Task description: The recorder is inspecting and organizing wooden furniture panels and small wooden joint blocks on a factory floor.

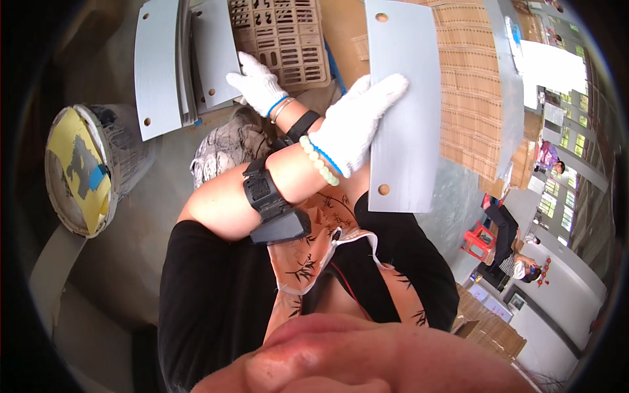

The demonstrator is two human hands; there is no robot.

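Observation:
My forearms cross. My left hand (357, 124), in a white knit glove below a beaded bracelet, is at the left edge of a long pale grey panel (406, 144). Its fingers stretch over the panel's face, and the thumb lies along the edge. A round hole shows near each end of this panel. Reaching left beneath that arm, my gloved right hand (259, 85) has its thumb and forefinger apart at the edge of another grey panel (215, 49). Its other fingers are mostly hidden. Beside it, further left, stand more grey panels (157, 72) with holes.
A brown slotted plastic crate (282, 39) is behind my right hand. A long row of brown layered pieces (468, 85) extends right of the panel. At left stands a stained bucket (108, 164) with a yellow sheet on it. Far right are a red stool (479, 241) and other people.

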